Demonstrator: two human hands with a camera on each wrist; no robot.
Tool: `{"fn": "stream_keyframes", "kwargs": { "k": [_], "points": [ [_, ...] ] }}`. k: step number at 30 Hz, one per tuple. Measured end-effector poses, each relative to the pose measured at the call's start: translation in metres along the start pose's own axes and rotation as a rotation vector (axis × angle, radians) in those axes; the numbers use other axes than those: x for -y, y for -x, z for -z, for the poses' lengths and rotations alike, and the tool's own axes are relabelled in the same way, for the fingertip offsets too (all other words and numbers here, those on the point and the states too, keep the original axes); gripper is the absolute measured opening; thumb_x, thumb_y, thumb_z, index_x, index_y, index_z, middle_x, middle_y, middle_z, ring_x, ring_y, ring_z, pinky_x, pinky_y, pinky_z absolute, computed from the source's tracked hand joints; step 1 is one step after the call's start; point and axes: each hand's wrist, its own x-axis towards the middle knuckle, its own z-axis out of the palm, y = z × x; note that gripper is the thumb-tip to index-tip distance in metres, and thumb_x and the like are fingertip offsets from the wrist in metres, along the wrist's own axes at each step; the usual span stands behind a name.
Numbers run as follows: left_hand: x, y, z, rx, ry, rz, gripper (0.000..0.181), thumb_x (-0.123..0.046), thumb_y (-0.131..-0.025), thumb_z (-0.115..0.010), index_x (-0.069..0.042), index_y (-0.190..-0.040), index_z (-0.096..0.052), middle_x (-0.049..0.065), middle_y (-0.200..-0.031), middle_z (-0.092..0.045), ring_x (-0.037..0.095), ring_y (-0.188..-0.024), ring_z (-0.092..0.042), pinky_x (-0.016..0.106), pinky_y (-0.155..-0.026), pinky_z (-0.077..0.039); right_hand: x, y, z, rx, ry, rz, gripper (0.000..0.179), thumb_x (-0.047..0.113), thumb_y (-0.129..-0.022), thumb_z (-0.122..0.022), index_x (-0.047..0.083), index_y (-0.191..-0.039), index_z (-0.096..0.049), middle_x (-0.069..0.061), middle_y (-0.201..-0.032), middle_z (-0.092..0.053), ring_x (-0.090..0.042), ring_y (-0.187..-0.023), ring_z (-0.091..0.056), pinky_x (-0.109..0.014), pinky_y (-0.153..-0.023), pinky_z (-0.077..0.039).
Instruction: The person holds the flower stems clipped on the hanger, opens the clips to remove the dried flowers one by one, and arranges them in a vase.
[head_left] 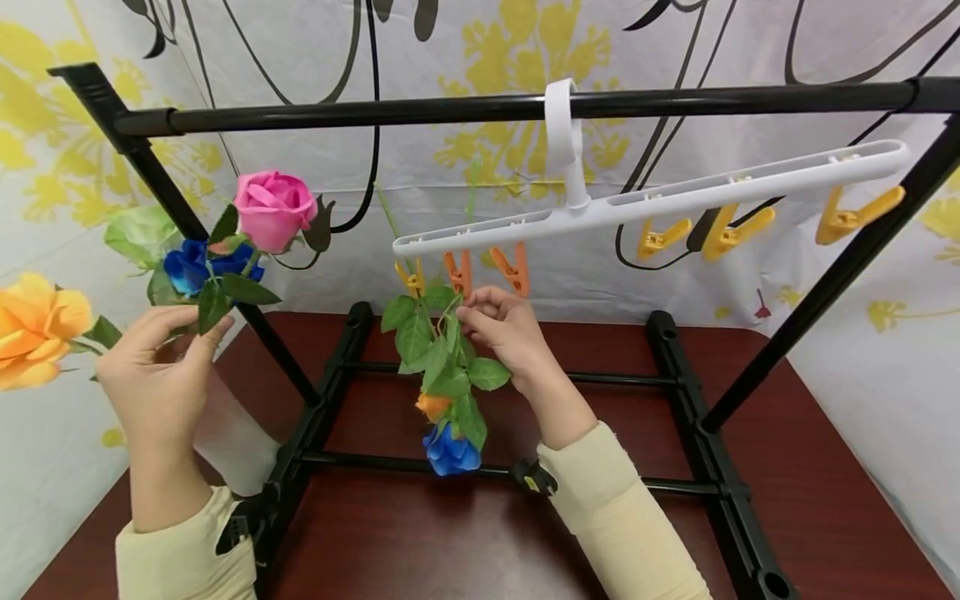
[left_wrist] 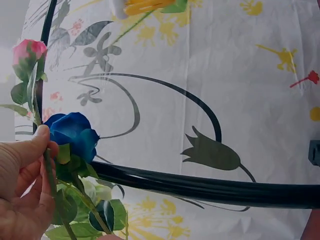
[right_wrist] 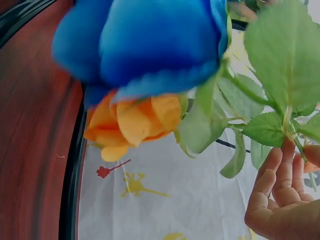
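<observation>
My left hand (head_left: 153, 379) pinches the stems of several artificial roses. Among them are a pink rose (head_left: 274, 212), a blue rose (left_wrist: 72, 135) and an orange rose (head_left: 37, 333). At the centre, a blue rose (head_left: 452, 450) and an orange rose (right_wrist: 135, 122) hang heads down under the left end of a white hanger (head_left: 487, 227). Their stems rise to the yellow clip (head_left: 411, 279) and the orange clip (head_left: 459, 273); exactly which clip grips which stem cannot be told. My right hand (head_left: 513, 333) pinches a leafy green stem (right_wrist: 299, 145) just below these clips.
The hanger hooks over the top bar (head_left: 337, 112) of a black rack standing on a dark red table (head_left: 420, 533). Another orange clip (head_left: 513, 268) and several yellow clips (head_left: 738, 233) hang along the hanger. Behind is a white floral-patterned cloth (head_left: 315, 292).
</observation>
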Motion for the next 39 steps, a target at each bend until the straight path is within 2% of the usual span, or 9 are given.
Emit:
{"fn": "stream_keyframes", "kwargs": {
  "k": [5, 8, 10, 15, 18, 25, 31, 34, 39],
  "points": [
    [0.002, 0.002, 0.001, -0.003, -0.132, -0.019, 0.006, 0.005, -0.080, -0.077, 0.007, -0.086, -0.077, -0.024, -0.082, -0.067, -0.005, -0.075, -0.060, 0.009, -0.071, -0.048, -0.002, 0.001, 0.000, 0.009, 0.020, 0.011, 0.005, 0.016, -0.097, -0.063, 0.011, -0.099, -0.062, 0.010, -0.079, -0.066, -0.014, -0.083, -0.060, -0.031, -0.080, -0.052],
    [0.000, 0.001, 0.000, -0.060, -0.191, -0.046, 0.010, 0.000, -0.081, -0.079, 0.008, -0.087, -0.076, -0.026, -0.083, -0.065, -0.008, -0.074, -0.058, 0.009, -0.068, -0.046, -0.002, 0.002, 0.002, 0.017, 0.023, 0.008, 0.006, 0.016, -0.097, -0.063, 0.010, -0.100, -0.062, 0.011, -0.080, -0.067, -0.015, -0.083, -0.059, -0.033, -0.083, -0.052],
    [-0.005, 0.000, -0.002, -0.123, -0.174, -0.067, 0.017, -0.005, -0.080, -0.082, 0.010, -0.085, -0.076, -0.025, -0.081, -0.065, -0.008, -0.072, -0.057, 0.009, -0.066, -0.044, -0.003, 0.003, 0.002, 0.021, 0.023, 0.008, 0.006, 0.015, -0.098, -0.062, 0.010, -0.100, -0.062, 0.011, -0.080, -0.067, -0.015, -0.084, -0.059, -0.033, -0.083, -0.052],
    [-0.021, -0.007, -0.009, -0.252, -0.028, -0.110, 0.042, -0.024, -0.074, -0.089, 0.014, -0.083, -0.074, -0.017, -0.076, -0.067, -0.003, -0.069, -0.054, 0.007, -0.061, -0.041, -0.004, 0.003, 0.003, 0.019, 0.014, 0.016, 0.005, 0.014, -0.097, -0.062, 0.010, -0.099, -0.061, 0.011, -0.079, -0.067, -0.013, -0.082, -0.060, -0.031, -0.081, -0.052],
    [-0.028, -0.011, -0.011, -0.264, 0.025, -0.100, 0.045, -0.028, -0.073, -0.090, 0.013, -0.084, -0.075, -0.013, -0.077, -0.068, 0.001, -0.074, -0.057, 0.006, -0.061, -0.045, -0.004, 0.003, 0.005, 0.019, -0.001, 0.028, 0.005, 0.014, -0.097, -0.062, 0.009, -0.099, -0.061, 0.011, -0.077, -0.066, -0.011, -0.080, -0.061, -0.034, -0.081, -0.052],
    [-0.026, -0.009, -0.011, -0.234, 0.048, -0.049, 0.028, -0.009, -0.078, -0.085, 0.015, -0.088, -0.073, -0.011, -0.081, -0.069, 0.005, -0.080, -0.064, 0.007, -0.059, -0.046, -0.006, 0.003, 0.007, 0.005, -0.024, 0.042, 0.005, 0.013, -0.097, -0.062, 0.009, -0.098, -0.059, 0.010, -0.078, -0.066, -0.010, -0.079, -0.061, -0.031, -0.078, -0.052],
    [-0.024, -0.004, -0.018, -0.262, 0.122, -0.049, 0.039, -0.021, -0.075, -0.089, 0.013, -0.086, -0.075, -0.005, -0.080, -0.071, 0.006, -0.075, -0.061, 0.009, -0.058, -0.047, -0.006, 0.005, 0.009, 0.004, -0.023, 0.055, 0.008, 0.013, -0.097, -0.062, 0.007, -0.101, -0.059, 0.010, -0.079, -0.066, -0.010, -0.080, -0.061, -0.032, -0.080, -0.053],
    [-0.026, -0.004, -0.020, -0.284, 0.119, -0.045, 0.039, -0.021, -0.074, -0.089, 0.013, -0.085, -0.074, -0.005, -0.080, -0.071, 0.007, -0.077, -0.062, 0.009, -0.060, -0.048, -0.007, 0.005, 0.011, -0.001, -0.020, 0.059, 0.008, 0.013, -0.098, -0.062, 0.007, -0.101, -0.060, 0.011, -0.078, -0.066, -0.010, -0.080, -0.061, -0.031, -0.080, -0.053],
    [-0.022, -0.008, -0.009, -0.332, 0.000, -0.057, 0.030, -0.018, -0.078, -0.086, 0.009, -0.083, -0.074, -0.013, -0.081, -0.066, 0.002, -0.078, -0.061, 0.006, -0.058, -0.042, -0.009, 0.006, 0.013, 0.000, -0.020, 0.071, 0.006, 0.013, -0.098, -0.062, 0.008, -0.100, -0.059, 0.011, -0.076, -0.065, -0.011, -0.080, -0.060, -0.029, -0.078, -0.052]
  ]
}}
